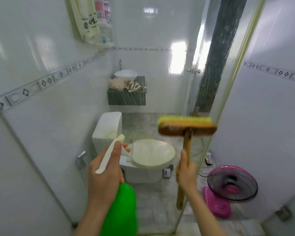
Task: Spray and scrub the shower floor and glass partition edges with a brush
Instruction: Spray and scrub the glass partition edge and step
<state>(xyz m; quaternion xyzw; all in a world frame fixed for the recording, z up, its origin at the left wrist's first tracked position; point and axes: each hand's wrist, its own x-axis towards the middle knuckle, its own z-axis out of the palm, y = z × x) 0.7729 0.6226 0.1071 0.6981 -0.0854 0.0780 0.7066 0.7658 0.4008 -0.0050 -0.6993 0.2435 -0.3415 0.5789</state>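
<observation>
**Armed for scrubbing**

Gripping the brush (187, 127) by its wooden handle with the right hand (187, 171) at 5 o'clock, bristles up at 3 o'clock, just beside the glass partition (216, 92) edge. Clasping a green spray bottle (123, 210) with the left hand (106, 171) at 7 o'clock.

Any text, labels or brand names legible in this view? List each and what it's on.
Nothing can be read.
Black print on the cloth: too blurred.
Labels on the pink bottles: too blurred.
Mark on the brush head: smeared.
No label shows on the spray bottle.
</observation>
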